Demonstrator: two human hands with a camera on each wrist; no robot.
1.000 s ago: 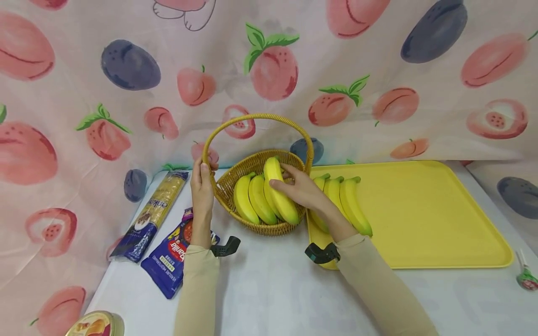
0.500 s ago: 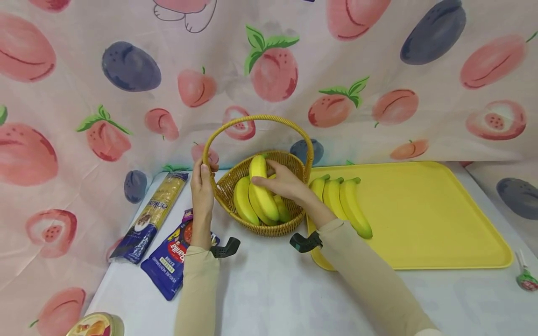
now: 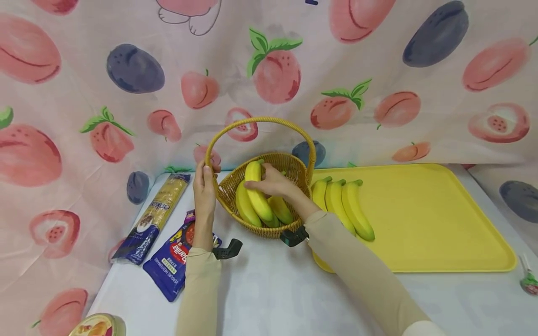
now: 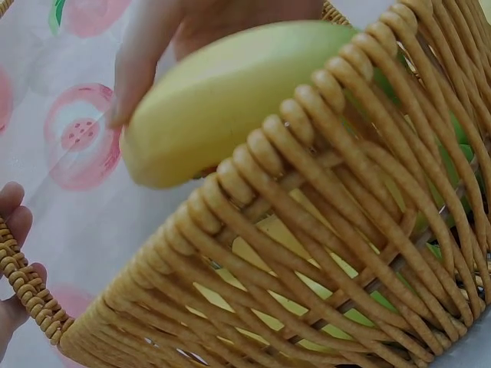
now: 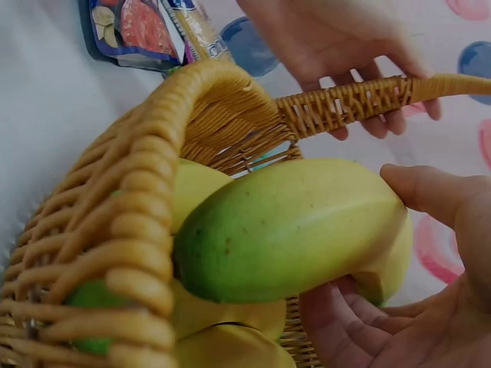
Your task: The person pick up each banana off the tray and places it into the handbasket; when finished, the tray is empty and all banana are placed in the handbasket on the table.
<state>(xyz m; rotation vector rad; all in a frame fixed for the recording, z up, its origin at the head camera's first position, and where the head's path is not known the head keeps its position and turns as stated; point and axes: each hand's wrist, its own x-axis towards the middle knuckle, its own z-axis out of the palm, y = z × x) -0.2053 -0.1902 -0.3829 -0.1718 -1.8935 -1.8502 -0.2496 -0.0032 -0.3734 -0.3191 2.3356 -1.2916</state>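
Near the back of the worktop (image 3: 260, 289), a basket (image 3: 265, 233) is set, with a cloth (image 3: 235, 28) hung behind it. The left side of its handle (image 3: 260, 120) is held by the left hand (image 3: 204, 186). In the basket, bananas (image 3: 245, 207) are laid; over them, a held banana (image 3: 258, 200) is gripped by the right hand (image 3: 276, 182). A tray (image 3: 433, 214) is placed just to the right, with three bananas (image 3: 338, 205) lined up side by side at its left end. Beyond the tray's right edge, a lollipop (image 3: 529, 282) is left. To the basket's left, a pouch (image 3: 170, 263) is partly covered by the left forearm; farther left, a packet (image 3: 153, 217) is laid. At the near left, a round container (image 3: 95, 325) is placed.
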